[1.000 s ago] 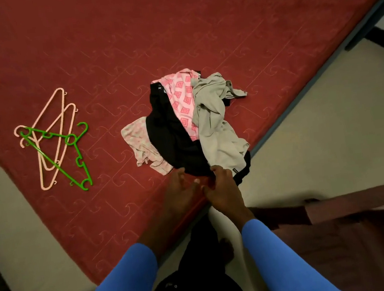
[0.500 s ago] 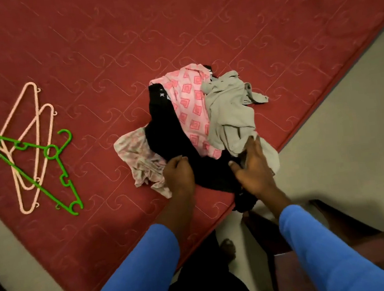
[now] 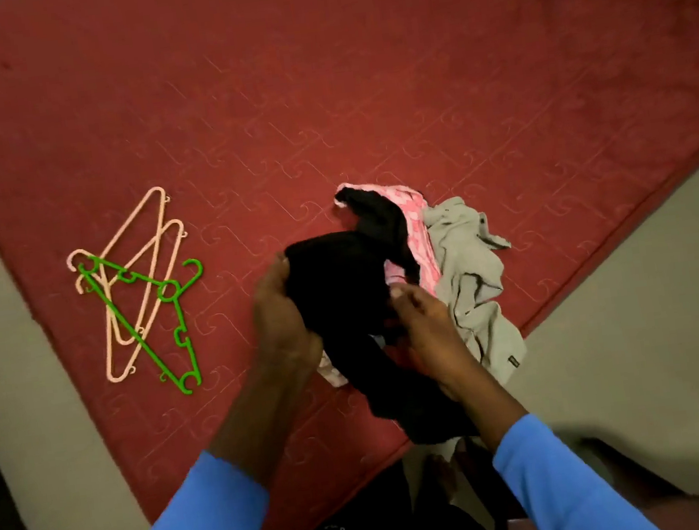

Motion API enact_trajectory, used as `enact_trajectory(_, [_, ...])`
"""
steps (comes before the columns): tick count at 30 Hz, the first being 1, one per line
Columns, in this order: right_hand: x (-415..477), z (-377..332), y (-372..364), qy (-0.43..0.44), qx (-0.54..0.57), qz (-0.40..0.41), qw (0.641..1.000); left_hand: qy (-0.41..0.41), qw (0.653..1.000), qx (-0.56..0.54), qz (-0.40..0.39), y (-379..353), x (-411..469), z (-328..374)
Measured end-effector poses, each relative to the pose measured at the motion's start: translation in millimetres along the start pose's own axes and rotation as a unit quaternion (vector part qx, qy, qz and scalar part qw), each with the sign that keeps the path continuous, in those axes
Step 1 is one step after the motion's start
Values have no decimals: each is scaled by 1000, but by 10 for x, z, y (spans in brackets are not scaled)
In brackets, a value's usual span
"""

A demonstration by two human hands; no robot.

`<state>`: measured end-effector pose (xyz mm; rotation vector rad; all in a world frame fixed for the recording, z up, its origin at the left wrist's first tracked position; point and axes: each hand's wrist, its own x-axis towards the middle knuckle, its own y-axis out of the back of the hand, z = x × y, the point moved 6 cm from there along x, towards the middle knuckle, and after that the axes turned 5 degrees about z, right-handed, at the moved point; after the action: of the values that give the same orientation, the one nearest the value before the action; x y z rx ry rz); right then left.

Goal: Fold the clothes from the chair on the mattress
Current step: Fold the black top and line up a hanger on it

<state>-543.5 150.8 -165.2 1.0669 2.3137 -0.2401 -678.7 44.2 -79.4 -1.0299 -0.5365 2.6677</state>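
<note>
I'm holding the black garment bunched up over the near edge of the red mattress, just left of the pink patterned piece and the grey one. My left hand is curling its fingers round its left side, and my right hand is pinching the right side. It's looking light and floppy, so I'm guessing corners or a seam are better to grab than the middle

head view, angled down, close over mattress
</note>
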Motion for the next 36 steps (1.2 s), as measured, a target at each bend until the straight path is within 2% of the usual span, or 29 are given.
enact_trajectory(2, [-112,-189,-164,-78,107,-53,990,-37,997,11,-60,-316,-176,312])
enact_trajectory(4, [-233,-526,-233,-106,221,-99,964,-56,990,-4,-130,-618,-441,611])
enact_trajectory(6, [-364,-943,-243,-123,361,-171,909,-77,977,-27,-199,-803,-757,881])
enact_trajectory(8, [-572,-1334,-271,-125,413,-244,869,-104,963,-1,-250,-825,-1048,1094])
enact_trajectory(10, [-695,-1496,-398,-133,368,-277,877,-116,959,45,-255,-719,-1301,1221])
enact_trajectory(14, [-837,-1663,-544,-105,308,-212,921,-117,972,123,-164,-176,-1511,1334])
enact_trajectory(16, [-982,-1804,-641,-46,298,-233,924,-86,970,186,-130,175,-1548,1309])
enact_trajectory(18, [-1232,-1980,-739,65,279,-266,921,-53,969,221,-93,470,-1604,1272])
enact_trajectory(20, [-1573,-2070,-869,165,220,-313,909,-47,975,197,-94,609,-1719,1243])
enact_trajectory(23, [-2062,-1971,-1108,265,74,-364,890,-69,990,48,-111,556,-1967,1297])
enact_trajectory(26, [-2354,-1710,-1250,312,-16,-405,859,-165,985,51,-17,660,-2066,1439])
enact_trajectory(29, [-2575,-1578,-1237,313,-27,-441,841,-241,963,118,37,866,-2223,1518])
enact_trajectory(30, [-2647,-1560,-1233,278,-5,-456,846,-261,952,154,40,931,-2312,1529])
enact_trajectory(32, [-2667,-1502,-1224,162,36,-406,899,-278,936,213,38,1081,-2428,1539])
enact_trajectory(34, [-2604,-1442,-1217,118,31,-323,939,-290,920,259,48,1240,-2514,1551])
enact_trajectory(36, [-2623,-1415,-1280,80,65,-343,934,-291,907,299,62,1412,-2586,1581])
